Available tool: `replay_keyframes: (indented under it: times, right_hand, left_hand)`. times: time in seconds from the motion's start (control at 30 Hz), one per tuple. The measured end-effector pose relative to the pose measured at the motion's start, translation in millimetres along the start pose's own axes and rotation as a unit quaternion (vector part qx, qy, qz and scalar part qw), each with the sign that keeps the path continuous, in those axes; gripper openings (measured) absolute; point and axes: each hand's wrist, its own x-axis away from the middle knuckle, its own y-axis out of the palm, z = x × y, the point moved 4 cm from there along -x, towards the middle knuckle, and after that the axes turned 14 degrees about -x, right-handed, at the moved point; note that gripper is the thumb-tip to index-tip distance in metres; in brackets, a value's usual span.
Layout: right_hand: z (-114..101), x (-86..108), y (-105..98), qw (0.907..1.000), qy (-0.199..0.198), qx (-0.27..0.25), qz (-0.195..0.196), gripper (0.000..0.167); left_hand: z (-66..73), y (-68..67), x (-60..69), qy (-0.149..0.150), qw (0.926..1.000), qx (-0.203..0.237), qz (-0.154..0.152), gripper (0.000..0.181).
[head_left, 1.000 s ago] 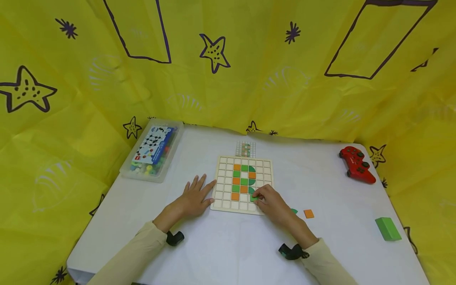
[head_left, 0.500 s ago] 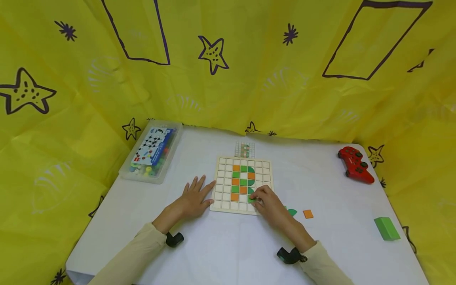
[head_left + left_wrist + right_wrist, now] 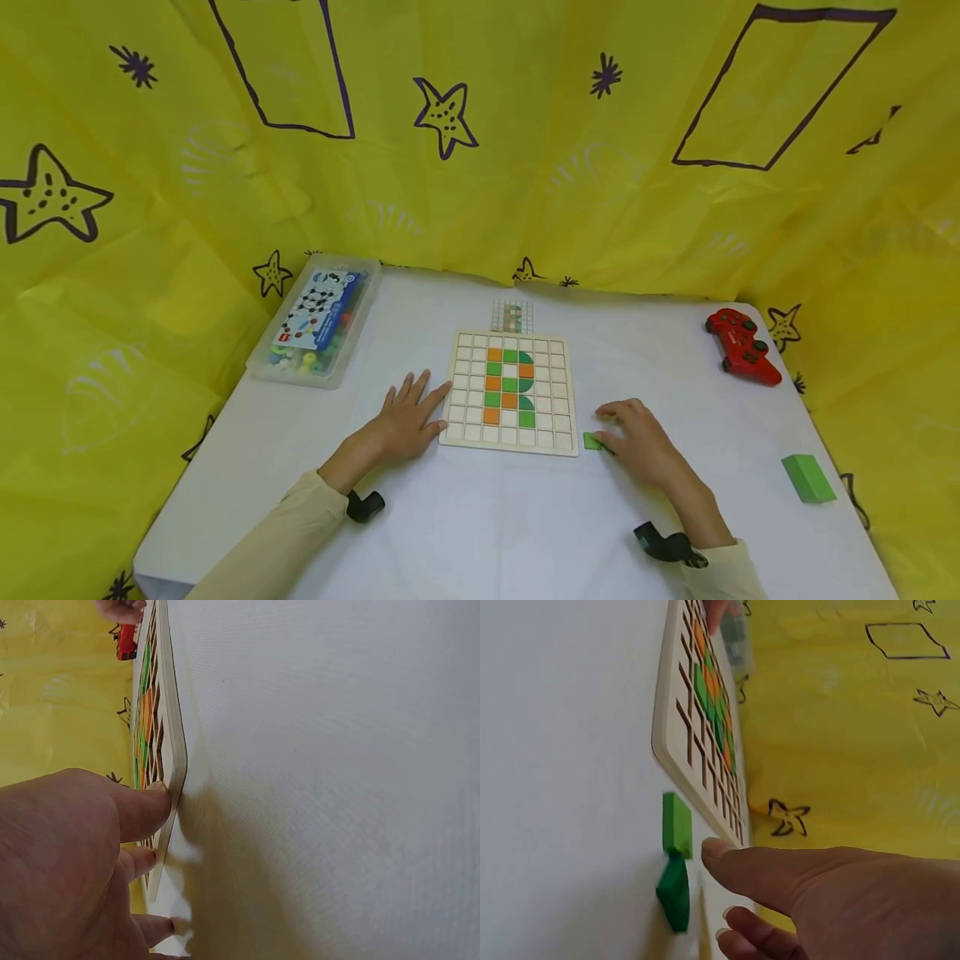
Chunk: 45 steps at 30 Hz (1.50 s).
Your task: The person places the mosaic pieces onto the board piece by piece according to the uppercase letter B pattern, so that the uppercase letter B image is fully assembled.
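A wooden grid board (image 3: 556,421) lies flat, with orange, green and dark green rounded tiles in its middle cells. My left hand (image 3: 405,421) rests with fingers spread at its left edge; in the left wrist view the thumb (image 3: 146,814) touches the board's rim. One green square tile (image 3: 527,419) sits in the lowest filled row. Right of the board, my right hand (image 3: 641,442) hovers with loosely bent fingers, holding nothing. Just by its thumb (image 3: 742,862) is a loose light green tile (image 3: 677,825), next to a dark green rounded piece (image 3: 675,894).
A small printed pattern card (image 3: 513,317) lies behind the board. The clear plastic box (image 3: 315,321) of colourful parts stands at the back left. At the right are a red game controller (image 3: 742,346) and a green block (image 3: 808,478). A yellow curtain (image 3: 480,192) surrounds the white table.
My right hand has let go of the green square tile in the board's lower cell and moved right, to the loose pieces beside the board. My left hand has stayed at the board's edge.
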Motion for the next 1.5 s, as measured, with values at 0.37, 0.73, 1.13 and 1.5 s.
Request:
replay_keyframes:
  times: [0.37, 0.73, 1.13, 1.5]
  right_hand:
    - [32, 25.6, -34, 0.9988, 0.047, 0.01, 0.001, 0.037]
    - [28, 28.0, -25, 0.9976, 0.068, 0.013, 0.006, 0.044]
    - [11, 16.8, 13, 0.9998, -0.017, 0.004, 0.008, 0.035]
    - [7, 13.5, 19, 0.9992, -0.039, -0.005, 0.001, 0.028]
  left_hand:
    - [-0.5, 0.8, 0.7, 0.001, 1.0, -0.004, 0.0, 0.065]
    - [0.7, -0.2, 1.1, -0.001, 1.0, 0.003, 0.0, 0.065]
    - [0.9, 0.9, 1.6, 0.0, 1.0, 0.0, 0.004, 0.064]
    - [1.7, -1.1, 2.6, -0.002, 1.0, 0.0, 0.002, 0.065]
